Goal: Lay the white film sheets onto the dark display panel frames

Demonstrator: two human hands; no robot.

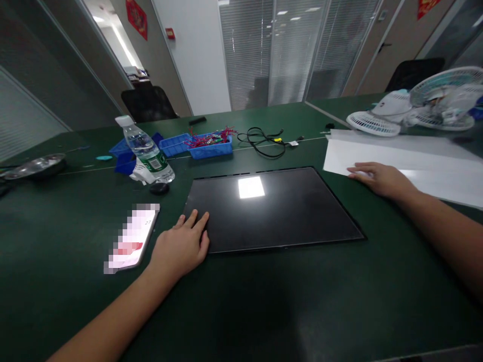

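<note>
A flat black display panel (271, 216) lies on the green table in front of me, with a bright light reflected in its glass. My left hand (181, 245) rests at the panel's left edge, palm down with the fingers spread. Over on the right, my right hand (383, 180) lies on the near left part of a white sheet (422, 156), fingers stretched out. Whether those fingertips grip the sheet's edge is hard to see. A second sheet or layer seems to lie at the back of it.
Left of the panel are a phone (136, 236), a black mouse (159, 188) and a tilted water bottle (147, 151). Behind it stand a blue tray (211, 151) of red wires and a coiled black cable (260, 143). White fan parts (392, 108) sit back right.
</note>
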